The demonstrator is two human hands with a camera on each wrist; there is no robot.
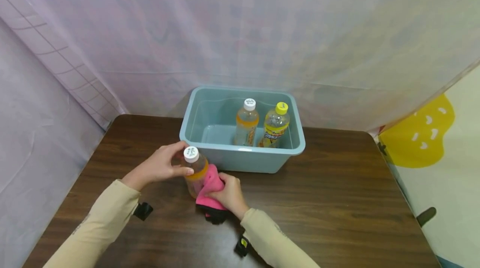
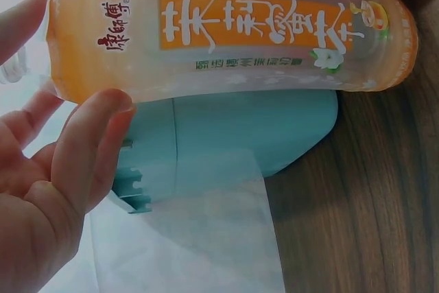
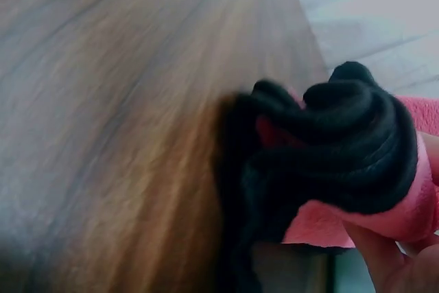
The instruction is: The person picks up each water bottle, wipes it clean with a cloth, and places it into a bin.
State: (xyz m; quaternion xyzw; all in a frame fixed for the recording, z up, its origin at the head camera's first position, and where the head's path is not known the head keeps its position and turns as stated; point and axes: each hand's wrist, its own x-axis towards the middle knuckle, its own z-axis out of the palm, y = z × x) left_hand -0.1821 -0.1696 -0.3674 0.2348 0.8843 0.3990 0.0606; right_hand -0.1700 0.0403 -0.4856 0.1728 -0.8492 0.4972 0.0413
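Note:
My left hand [image 1: 159, 168] grips a plastic drink bottle [image 1: 194, 185] by its upper part, thumb and fingers on opposite sides below the white cap. The bottle has an orange-and-clear label with large white characters, plain in the left wrist view. My right hand [image 1: 230, 195] holds a pink cloth [image 1: 211, 184] with a black edge against the bottle's right side. Folds of the black edging [image 3: 343, 142] bunch up in the right wrist view, hiding part of that hand. Whether the bottle's base touches the table cannot be told.
Behind the hands, a blue-green plastic bin [image 1: 243, 160] stands on the dark wooden table [image 1: 337, 201]. Inside it stand a white-capped bottle [image 1: 246, 120] and a yellow-capped bottle [image 1: 275, 124], towards the right. A pale curtain [image 1: 240, 30] hangs beyond the table's far edge.

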